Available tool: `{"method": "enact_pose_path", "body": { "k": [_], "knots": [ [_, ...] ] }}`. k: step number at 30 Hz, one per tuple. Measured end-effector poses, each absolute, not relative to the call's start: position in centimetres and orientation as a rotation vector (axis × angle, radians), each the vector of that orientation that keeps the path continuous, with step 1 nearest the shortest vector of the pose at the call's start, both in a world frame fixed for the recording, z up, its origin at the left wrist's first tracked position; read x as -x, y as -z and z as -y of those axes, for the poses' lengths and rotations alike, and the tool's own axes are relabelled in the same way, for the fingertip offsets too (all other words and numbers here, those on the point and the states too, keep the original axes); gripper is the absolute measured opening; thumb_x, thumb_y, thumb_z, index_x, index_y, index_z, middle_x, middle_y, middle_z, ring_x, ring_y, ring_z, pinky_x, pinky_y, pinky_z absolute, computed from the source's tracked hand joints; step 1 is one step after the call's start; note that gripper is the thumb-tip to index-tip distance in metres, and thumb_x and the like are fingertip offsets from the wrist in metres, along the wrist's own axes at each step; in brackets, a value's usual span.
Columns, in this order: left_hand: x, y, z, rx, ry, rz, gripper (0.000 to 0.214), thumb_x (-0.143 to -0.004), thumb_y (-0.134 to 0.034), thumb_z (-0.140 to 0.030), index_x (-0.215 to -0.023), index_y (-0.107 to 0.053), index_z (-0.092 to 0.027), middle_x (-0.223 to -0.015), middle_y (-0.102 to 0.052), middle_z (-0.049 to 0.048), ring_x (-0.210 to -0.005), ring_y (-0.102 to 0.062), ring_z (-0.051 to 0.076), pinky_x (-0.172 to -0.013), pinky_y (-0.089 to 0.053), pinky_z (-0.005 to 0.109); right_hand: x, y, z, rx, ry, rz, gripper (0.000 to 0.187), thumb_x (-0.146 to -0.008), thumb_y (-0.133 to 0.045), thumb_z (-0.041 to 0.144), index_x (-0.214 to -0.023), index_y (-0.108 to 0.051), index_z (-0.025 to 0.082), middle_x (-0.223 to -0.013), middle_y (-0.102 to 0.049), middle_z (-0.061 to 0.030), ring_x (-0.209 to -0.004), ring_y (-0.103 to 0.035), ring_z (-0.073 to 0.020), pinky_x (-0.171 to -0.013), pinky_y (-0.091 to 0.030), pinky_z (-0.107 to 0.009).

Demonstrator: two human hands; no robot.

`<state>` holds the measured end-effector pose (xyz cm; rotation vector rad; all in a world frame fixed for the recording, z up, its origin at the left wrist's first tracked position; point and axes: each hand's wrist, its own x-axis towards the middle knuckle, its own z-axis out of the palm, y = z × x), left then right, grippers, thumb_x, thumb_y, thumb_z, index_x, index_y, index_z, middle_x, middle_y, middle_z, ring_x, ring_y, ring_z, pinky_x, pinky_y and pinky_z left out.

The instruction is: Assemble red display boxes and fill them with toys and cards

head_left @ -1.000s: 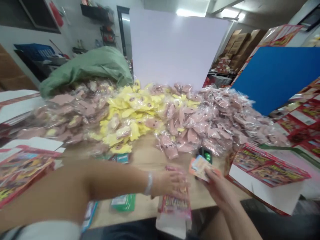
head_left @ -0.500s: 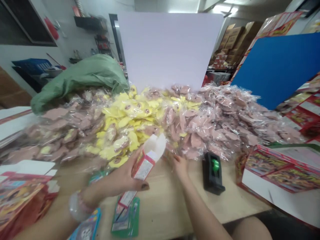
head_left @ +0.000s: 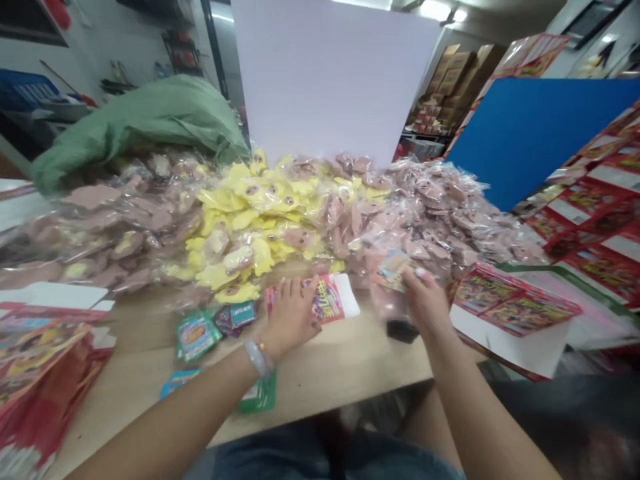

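Note:
My left hand (head_left: 290, 313) lies on a small red carton (head_left: 330, 301) that rests flat on the wooden table (head_left: 320, 373), fingers curled over it. My right hand (head_left: 423, 297) is raised beside it, pinching a small colourful card (head_left: 393, 268) together with a clear-wrapped pink toy packet (head_left: 387, 300). The black tape dispenser (head_left: 403, 330) sits partly hidden below my right hand. A big heap of wrapped pink toys (head_left: 440, 213) and yellow toys (head_left: 250, 227) fills the table behind both hands.
Small card packs (head_left: 197, 333) lie loose left of my left hand. Flat red printed boxes are stacked at the left (head_left: 40, 360) and right (head_left: 510, 300). A green sack (head_left: 145, 123), a white board (head_left: 335, 73) and a blue board (head_left: 535, 130) stand behind the heap.
My left hand has laid the red carton down flat from holding it up open. My right hand came back from the heap with a card and a wrapped packet. The view shifted.

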<state>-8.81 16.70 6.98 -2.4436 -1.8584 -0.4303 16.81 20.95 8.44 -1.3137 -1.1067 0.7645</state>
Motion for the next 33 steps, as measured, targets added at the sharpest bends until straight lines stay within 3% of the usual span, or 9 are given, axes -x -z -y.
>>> {"method": "enact_pose_path", "body": {
  "k": [4, 7, 10, 14, 22, 25, 30, 33],
  "knots": [
    [7.8, -6.5, -17.1, 2.414, 0.365, 1.901, 0.096, -0.053, -0.072, -0.042, -0.134, -0.029, -0.015, -0.117, -0.043, 0.0168, -0.109, -0.04, 0.035, -0.095, -0.029, 0.046, -16.1, -7.6, -23.8, 1.429, -0.716, 1.366, 0.008, -0.061, -0.066, 0.026, -0.065, -0.068, 0.02, -0.079, -0.07, -0.0054, -0.094, -0.058, -0.0275, -0.089, -0.039, -0.043],
    [8.5, -6.2, -16.7, 2.36, 0.384, 1.954, 0.096, -0.053, -0.072, -0.042, -0.134, -0.029, -0.015, -0.118, -0.043, 0.0167, -0.109, -0.04, 0.034, -0.095, -0.029, 0.046, -15.8, -9.3, -23.3, 1.379, -0.636, 1.508, 0.014, -0.065, -0.063, 0.023, -0.077, -0.07, 0.025, -0.103, -0.066, -0.0017, -0.114, -0.047, -0.0249, -0.101, -0.028, -0.039],
    [8.7, -6.4, -16.4, 2.317, 0.463, 1.989, 0.093, -0.056, -0.071, -0.041, -0.135, -0.028, -0.017, -0.118, -0.042, 0.0154, -0.108, -0.039, 0.033, -0.096, -0.028, 0.047, -15.7, -11.7, -21.4, 1.257, -0.71, 1.445, 0.019, -0.074, -0.059, 0.035, -0.085, -0.068, 0.022, -0.096, -0.067, -0.0021, -0.095, -0.057, -0.0219, -0.086, -0.041, -0.035],
    [8.4, -7.5, -16.1, 2.355, 0.564, 1.902, 0.088, -0.062, -0.068, -0.044, -0.135, -0.027, -0.016, -0.118, -0.04, 0.0143, -0.11, -0.036, 0.032, -0.097, -0.028, 0.047, -16.4, -12.3, -19.2, 1.225, -1.236, 1.258, 0.029, -0.066, -0.067, 0.044, -0.072, -0.063, 0.015, -0.064, -0.064, -0.0005, -0.06, -0.057, -0.0149, -0.059, -0.044, -0.027],
    [8.5, -8.8, -13.3, 2.495, 0.559, 1.695, 0.09, -0.062, -0.068, -0.043, -0.137, -0.026, -0.016, -0.124, -0.034, 0.016, -0.118, -0.029, 0.035, -0.102, -0.022, 0.05, -17.8, -13.2, -17.7, 1.441, -1.522, 1.35, 0.028, -0.054, -0.076, 0.036, -0.061, -0.064, 0.012, -0.055, -0.062, -0.0002, -0.048, -0.052, -0.0107, -0.048, -0.04, -0.022],
    [6.9, -9.2, -12.1, 2.528, 0.592, 1.667, 0.089, -0.063, -0.068, -0.042, -0.137, -0.027, -0.018, -0.125, -0.034, 0.0155, -0.119, -0.029, 0.035, -0.102, -0.022, 0.05, -14.6, -13.8, -17.1, 1.446, -1.472, 1.344, 0.025, -0.052, -0.077, 0.034, -0.062, -0.063, 0.015, -0.052, -0.061, 0.0019, -0.048, -0.052, -0.0116, -0.048, -0.042, -0.022],
    [4.2, -9.5, -10.0, 2.434, 0.79, 1.92, 0.09, -0.061, -0.069, -0.041, -0.137, -0.027, -0.014, -0.123, -0.036, 0.0178, -0.115, -0.033, 0.037, -0.099, -0.025, 0.054, -11.1, -14.4, -13.9, 1.167, -1.752, 1.332, 0.041, -0.073, -0.058, 0.049, -0.104, -0.06, 0.022, -0.086, -0.067, -0.0014, -0.074, -0.062, -0.0166, -0.07, -0.049, -0.031],
    [3.8, -10.0, -7.6, 2.558, 1.032, 2.13, 0.102, -0.057, -0.072, -0.043, -0.14, -0.018, -0.015, -0.128, -0.035, 0.0186, -0.117, -0.033, 0.039, -0.097, -0.027, 0.056, -11.5, -15.8, -11.4, 1.115, -1.708, 1.609, 0.034, -0.073, -0.06, 0.045, -0.095, -0.065, 0.019, -0.087, -0.067, -0.002, -0.083, -0.06, -0.0184, -0.078, -0.046, -0.03]
  ]
}}
